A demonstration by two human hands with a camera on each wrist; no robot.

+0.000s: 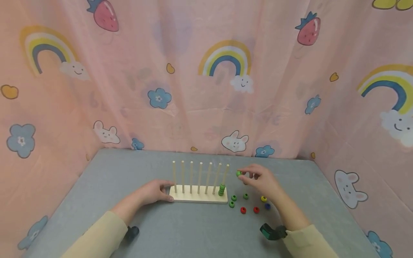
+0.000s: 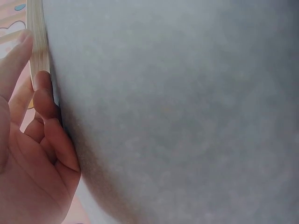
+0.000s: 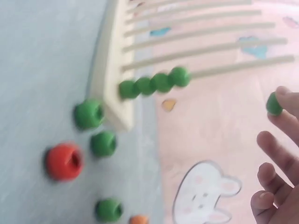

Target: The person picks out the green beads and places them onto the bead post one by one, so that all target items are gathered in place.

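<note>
A pale wooden peg stand (image 1: 198, 199) with a row of upright pegs rests on the grey table. My left hand (image 1: 156, 191) grips its left end, thumb at the front and fingers behind; the left wrist view shows the hand (image 2: 37, 158) on the wooden edge. Between thumb and fingertip, my right hand (image 1: 261, 179) pinches a green bead (image 1: 238, 173), held in the air right of the rightmost peg's top. That peg carries a stack of several green beads (image 3: 161, 83). Three loose green beads (image 1: 246, 196) lie right of the stand.
Two red beads (image 1: 243, 210), a yellow bead (image 1: 264, 199) and a blue bead (image 1: 267, 206) lie on the grey table (image 1: 193, 233) below the right hand. A pink patterned curtain (image 1: 193, 118) encloses the back and sides.
</note>
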